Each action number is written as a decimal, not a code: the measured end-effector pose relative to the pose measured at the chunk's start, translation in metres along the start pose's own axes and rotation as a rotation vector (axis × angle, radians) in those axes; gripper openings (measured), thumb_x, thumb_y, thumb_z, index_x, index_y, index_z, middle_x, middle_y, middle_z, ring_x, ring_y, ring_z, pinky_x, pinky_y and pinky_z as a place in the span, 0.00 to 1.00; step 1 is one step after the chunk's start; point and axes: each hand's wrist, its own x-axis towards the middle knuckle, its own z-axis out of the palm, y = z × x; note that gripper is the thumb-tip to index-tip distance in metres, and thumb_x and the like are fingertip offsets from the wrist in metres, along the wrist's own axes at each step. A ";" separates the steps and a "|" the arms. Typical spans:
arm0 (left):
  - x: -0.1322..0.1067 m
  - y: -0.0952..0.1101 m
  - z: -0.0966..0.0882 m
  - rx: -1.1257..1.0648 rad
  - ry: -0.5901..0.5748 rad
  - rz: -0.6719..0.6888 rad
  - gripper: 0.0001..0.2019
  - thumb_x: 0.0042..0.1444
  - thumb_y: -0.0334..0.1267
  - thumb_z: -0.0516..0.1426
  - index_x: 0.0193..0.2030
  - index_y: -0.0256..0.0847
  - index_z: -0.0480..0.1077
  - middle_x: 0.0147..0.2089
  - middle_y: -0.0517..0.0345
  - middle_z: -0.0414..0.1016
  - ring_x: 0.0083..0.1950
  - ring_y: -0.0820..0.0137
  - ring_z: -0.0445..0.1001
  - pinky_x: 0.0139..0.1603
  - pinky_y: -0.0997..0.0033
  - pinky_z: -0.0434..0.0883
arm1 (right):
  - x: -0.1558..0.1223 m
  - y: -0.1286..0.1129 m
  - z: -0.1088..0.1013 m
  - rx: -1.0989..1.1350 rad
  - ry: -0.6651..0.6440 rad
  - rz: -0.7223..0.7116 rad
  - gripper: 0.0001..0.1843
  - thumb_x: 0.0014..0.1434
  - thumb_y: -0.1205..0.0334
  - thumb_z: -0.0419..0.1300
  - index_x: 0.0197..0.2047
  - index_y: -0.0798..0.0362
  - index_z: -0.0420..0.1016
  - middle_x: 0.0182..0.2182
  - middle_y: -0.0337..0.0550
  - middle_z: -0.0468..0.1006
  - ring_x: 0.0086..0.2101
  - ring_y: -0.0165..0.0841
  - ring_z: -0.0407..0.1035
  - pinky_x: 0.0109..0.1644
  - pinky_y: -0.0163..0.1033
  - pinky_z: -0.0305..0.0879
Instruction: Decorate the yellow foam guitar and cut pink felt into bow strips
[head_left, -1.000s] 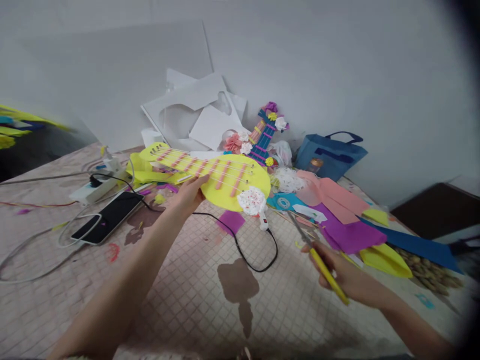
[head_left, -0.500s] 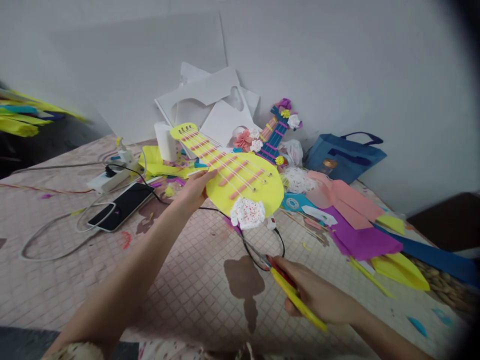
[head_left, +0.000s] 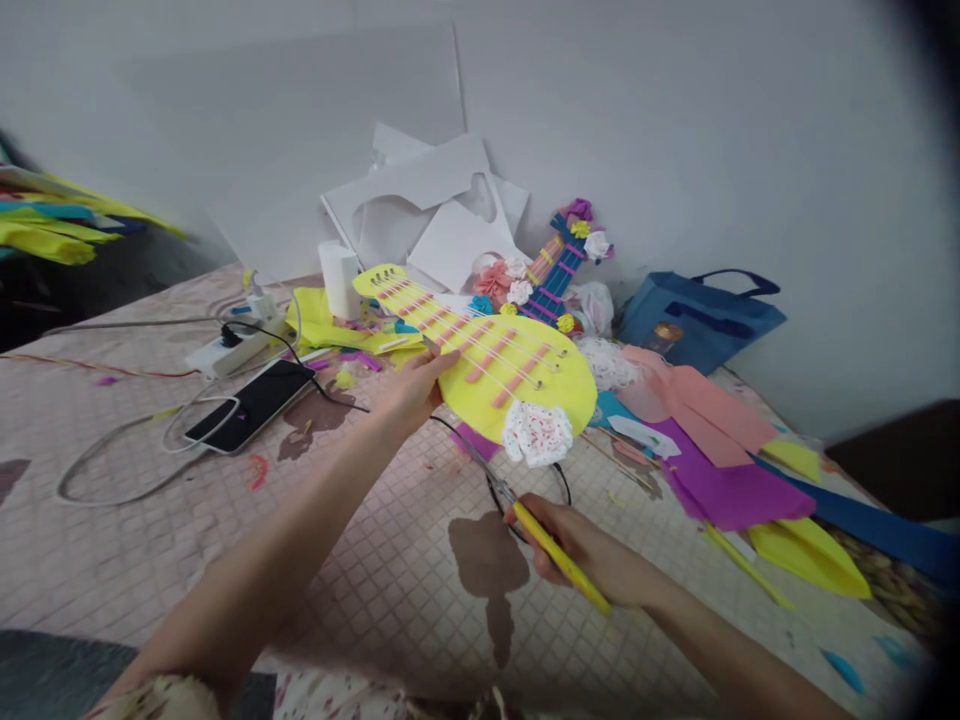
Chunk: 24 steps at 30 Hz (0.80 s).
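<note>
Guitar (head_left: 487,355), flat, rounded and bright yellow with thin pale strings over pink strips, is tilted above the middle of the table. The person's left hand (head_left: 417,388) grips its near edge, thumb on top; a ruffled, speckled white rosette (head_left: 536,433) trims its lower end. The right hand (head_left: 574,540) is curled closed around a yellow-handled tool (head_left: 551,547), its slim metal end near the rosette. Below spreads a diamond-patterned tablecloth (head_left: 375,580) with brown patches; behind, cut white boards (head_left: 450,235) lean at a plain greyish wall (head_left: 675,120).
</note>
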 end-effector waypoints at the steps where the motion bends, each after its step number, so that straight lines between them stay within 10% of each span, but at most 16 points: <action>1: -0.001 0.000 0.000 0.005 0.006 -0.005 0.06 0.50 0.30 0.60 0.37 0.34 0.73 0.39 0.48 0.79 0.42 0.64 0.78 0.47 0.65 0.75 | 0.003 0.002 0.001 0.026 -0.010 -0.002 0.11 0.55 0.57 0.58 0.41 0.51 0.66 0.27 0.35 0.66 0.23 0.24 0.57 0.25 0.30 0.52; 24: -0.006 -0.005 0.000 0.026 0.057 -0.073 0.05 0.54 0.30 0.57 0.37 0.34 0.72 0.36 0.50 0.79 0.36 0.67 0.78 0.39 0.69 0.75 | 0.015 -0.003 0.007 0.088 0.110 -0.037 0.06 0.54 0.60 0.54 0.32 0.53 0.64 0.24 0.35 0.62 0.23 0.24 0.58 0.25 0.30 0.51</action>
